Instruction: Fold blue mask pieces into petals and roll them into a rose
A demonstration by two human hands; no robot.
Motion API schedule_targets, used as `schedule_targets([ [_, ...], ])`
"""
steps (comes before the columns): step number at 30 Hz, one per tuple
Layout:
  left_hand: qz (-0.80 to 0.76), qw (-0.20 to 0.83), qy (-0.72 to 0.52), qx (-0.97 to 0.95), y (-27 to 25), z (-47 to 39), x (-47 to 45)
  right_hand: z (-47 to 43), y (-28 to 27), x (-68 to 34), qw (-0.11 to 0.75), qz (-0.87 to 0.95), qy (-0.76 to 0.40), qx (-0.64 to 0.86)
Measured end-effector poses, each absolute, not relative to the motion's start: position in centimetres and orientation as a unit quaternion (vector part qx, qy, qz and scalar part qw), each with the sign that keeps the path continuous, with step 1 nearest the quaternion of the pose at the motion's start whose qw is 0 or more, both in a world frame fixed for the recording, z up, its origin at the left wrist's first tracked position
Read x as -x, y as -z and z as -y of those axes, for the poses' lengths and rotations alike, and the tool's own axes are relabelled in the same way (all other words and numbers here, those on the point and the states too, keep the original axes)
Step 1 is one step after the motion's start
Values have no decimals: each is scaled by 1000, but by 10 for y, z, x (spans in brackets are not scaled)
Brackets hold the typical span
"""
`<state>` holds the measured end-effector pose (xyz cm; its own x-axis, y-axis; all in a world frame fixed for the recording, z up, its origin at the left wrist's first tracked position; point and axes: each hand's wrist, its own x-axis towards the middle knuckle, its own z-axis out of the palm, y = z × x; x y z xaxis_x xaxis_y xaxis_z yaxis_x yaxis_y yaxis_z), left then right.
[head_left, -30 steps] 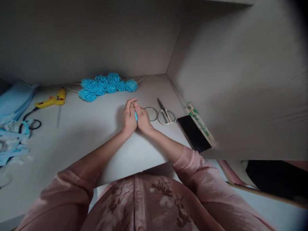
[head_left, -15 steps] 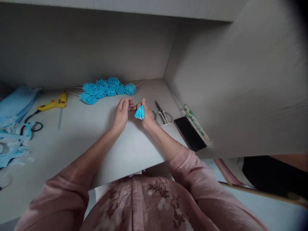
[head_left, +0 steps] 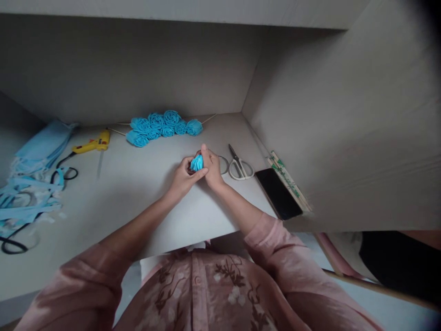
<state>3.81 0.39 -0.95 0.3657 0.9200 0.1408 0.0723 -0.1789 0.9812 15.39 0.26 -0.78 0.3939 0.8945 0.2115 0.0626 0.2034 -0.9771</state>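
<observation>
A bunched piece of bright blue pleated material sits between my two hands above the table. My left hand is closed around its lower left side, the thumb reaching across toward the other hand. My right hand grips it from the right, thumb pointing up. The inner fingers of both hands are partly hidden. Just right of my right hand lie scissors with white handles, and a ring-shaped roll partly covered by the hand. Several blue rosettes are heaped behind my hands, some on thin sticks.
At the left are a yellow glue gun with a black cord, a stack of blue face masks and cut mask scraps. A black phone and paper-wrapped chopsticks lie along the right wall.
My left hand has come in from beside the blue piece and closed around it. The piece's splayed lower end is now gathered between both hands. The view has shifted slightly left.
</observation>
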Motion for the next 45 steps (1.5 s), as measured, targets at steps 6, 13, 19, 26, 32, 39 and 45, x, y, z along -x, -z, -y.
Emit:
schedule_targets([
  [6, -374, 562, -423, -605, 7, -12, -35, -5, 5, -152, 650, 366, -442, 498],
  [13, -403, 497, -456, -619, 13, -18, -30, -5, 3, -151, 655, 381, -478, 444],
  [19, -406, 453, -471, -639, 30, -11, -36, -2, 9, -142, 643, 383, -471, 468],
  [26, -390, 378, -419, -728, 15, 3, -25, -7, 6, -150, 670, 312, -471, 481],
  [32, -398, 406, -504, -650, 10, -10, -15, -5, -2, -148, 627, 280, -583, 434],
  [39, -407, 544, -511, -528, 21, -10, -28, 10, 13, -114, 551, 391, -588, 445],
  [45, -424, 457, -556, -550, 26, 2, -33, 17, 24, -102, 572, 543, -336, 515],
])
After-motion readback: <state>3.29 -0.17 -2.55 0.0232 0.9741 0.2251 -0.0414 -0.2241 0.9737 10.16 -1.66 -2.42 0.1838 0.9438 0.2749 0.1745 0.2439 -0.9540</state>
